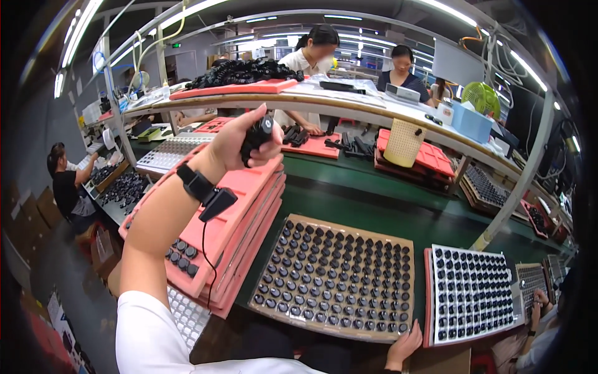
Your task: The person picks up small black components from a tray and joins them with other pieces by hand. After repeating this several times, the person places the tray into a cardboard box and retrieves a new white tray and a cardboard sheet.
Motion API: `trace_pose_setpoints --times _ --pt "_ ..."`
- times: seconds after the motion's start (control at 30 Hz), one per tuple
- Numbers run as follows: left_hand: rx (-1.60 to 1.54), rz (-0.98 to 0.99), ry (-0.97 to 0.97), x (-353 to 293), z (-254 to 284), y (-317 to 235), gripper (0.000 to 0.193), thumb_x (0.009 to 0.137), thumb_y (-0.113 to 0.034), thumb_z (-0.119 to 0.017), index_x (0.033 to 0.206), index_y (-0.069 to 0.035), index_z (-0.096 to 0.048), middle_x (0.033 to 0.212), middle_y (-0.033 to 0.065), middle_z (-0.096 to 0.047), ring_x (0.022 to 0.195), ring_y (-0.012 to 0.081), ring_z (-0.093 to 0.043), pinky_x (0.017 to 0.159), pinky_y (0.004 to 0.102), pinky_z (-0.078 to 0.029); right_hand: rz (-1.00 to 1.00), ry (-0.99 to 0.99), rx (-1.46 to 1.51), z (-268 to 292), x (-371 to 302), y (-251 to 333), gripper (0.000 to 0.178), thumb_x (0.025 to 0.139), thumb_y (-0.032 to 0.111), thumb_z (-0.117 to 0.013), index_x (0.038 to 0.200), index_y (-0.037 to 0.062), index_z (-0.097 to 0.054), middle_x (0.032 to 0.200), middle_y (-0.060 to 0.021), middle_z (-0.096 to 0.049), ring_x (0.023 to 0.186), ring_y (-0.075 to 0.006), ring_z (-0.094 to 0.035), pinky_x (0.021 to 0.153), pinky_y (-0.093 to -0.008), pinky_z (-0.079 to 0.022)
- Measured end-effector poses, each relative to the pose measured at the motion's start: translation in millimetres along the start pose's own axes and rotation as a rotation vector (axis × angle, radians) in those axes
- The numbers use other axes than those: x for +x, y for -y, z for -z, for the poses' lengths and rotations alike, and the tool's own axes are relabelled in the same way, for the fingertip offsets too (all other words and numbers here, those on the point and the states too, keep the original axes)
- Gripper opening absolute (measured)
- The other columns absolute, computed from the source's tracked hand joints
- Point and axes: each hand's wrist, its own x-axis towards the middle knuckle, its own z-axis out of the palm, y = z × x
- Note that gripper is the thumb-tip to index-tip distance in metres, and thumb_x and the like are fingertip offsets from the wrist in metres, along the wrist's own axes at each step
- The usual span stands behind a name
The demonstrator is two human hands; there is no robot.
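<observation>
My left hand is raised above a stack of pink trays, its fingers wrapped round black cylindrical parts. How many parts it holds is hidden by the fingers. A black strap with a small box circles that wrist, and a cable hangs from it. In front of me lies a brown tray filled with rows of short black round parts. My right hand is at the tray's near right corner, fingers closed on its edge. Several similar black parts stand on the top pink tray.
Right of the brown tray, a white tray of black parts rests on a pink one. A green conveyor belt runs behind. Above it, a shelf carries heaped black parts. A yellow basket hangs there. Other people work nearby.
</observation>
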Motion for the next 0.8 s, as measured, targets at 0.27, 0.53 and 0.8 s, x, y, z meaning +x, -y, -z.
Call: trace_pose_setpoints --times 0.27,0.53,0.8 --pt "0.109 -0.030 -0.018 -105 -108 75 0.060 0.092 -0.057 -0.035 0.091 -0.001 -0.056 0.061 0.0040 -0.048 0.050 0.0108 -0.044 0.042 0.0234 -0.035 -0.243 -0.157 0.678 19 -3 29 0.037 0.093 0.006 -0.037 0.129 -0.0011 -0.042 0.133 -0.0149 -0.044 0.118 -0.0252 -0.045 0.101 -0.0383 -0.033" --pt "0.101 -0.065 -0.076 -192 -183 201 0.046 0.089 -0.044 -0.055 0.101 0.001 -0.055 0.074 0.0061 -0.051 0.061 0.0120 -0.049 0.056 0.0244 -0.039 0.115 0.950 1.252 97 -15 199 0.035 0.084 -0.001 -0.058 0.117 -0.0009 -0.050 0.107 -0.0091 -0.059 0.089 -0.0171 -0.059 0.085 -0.0281 -0.047" --pt "0.161 -0.277 -0.344 -185 -209 294 0.045 0.092 -0.045 -0.049 0.102 -0.002 -0.052 0.089 0.0073 -0.051 0.078 0.0130 -0.049 0.072 0.0262 -0.041 -0.262 0.989 1.571 68 -68 214 0.032 0.085 -0.002 -0.059 0.116 -0.0015 -0.052 0.108 -0.0083 -0.059 0.093 -0.0133 -0.059 0.084 -0.0257 -0.047"
